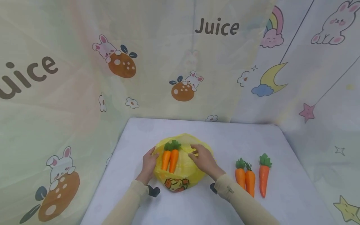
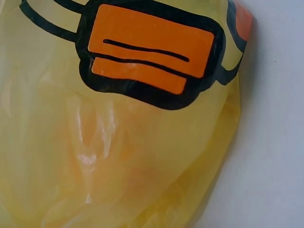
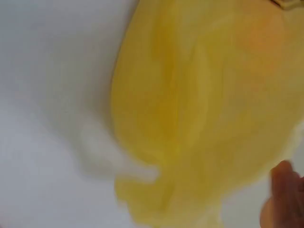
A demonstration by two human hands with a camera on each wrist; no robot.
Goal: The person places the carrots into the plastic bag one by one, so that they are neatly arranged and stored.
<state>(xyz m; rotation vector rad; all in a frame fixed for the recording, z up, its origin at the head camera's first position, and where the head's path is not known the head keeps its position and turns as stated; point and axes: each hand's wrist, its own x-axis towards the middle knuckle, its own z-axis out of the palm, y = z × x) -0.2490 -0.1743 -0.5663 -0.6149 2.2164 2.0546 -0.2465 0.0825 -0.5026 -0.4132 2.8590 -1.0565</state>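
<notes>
A yellow plastic bag (image 1: 191, 164) with a cartoon print lies with its mouth spread on the table. Two carrots (image 1: 174, 161) with green tops are side by side in its left part. My left hand (image 1: 150, 163) holds the bag's left rim, thumb on the inner side. Over the right side of the bag is my right hand (image 1: 204, 158), fingers bent loosely and apart, with nothing seen between them. In the left wrist view the printed bag wall (image 2: 142, 142) fills most of the picture. The right wrist view is blurred, with fingertips (image 3: 284, 190) near the bag's edge.
To the right on the white table (image 1: 222, 140) lie two carrots (image 1: 250, 181) close together, partly behind the right forearm. Another carrot (image 1: 263, 179) lies apart from them, farther right. A printed cloth (image 1: 157, 47) hangs around the table's back and sides.
</notes>
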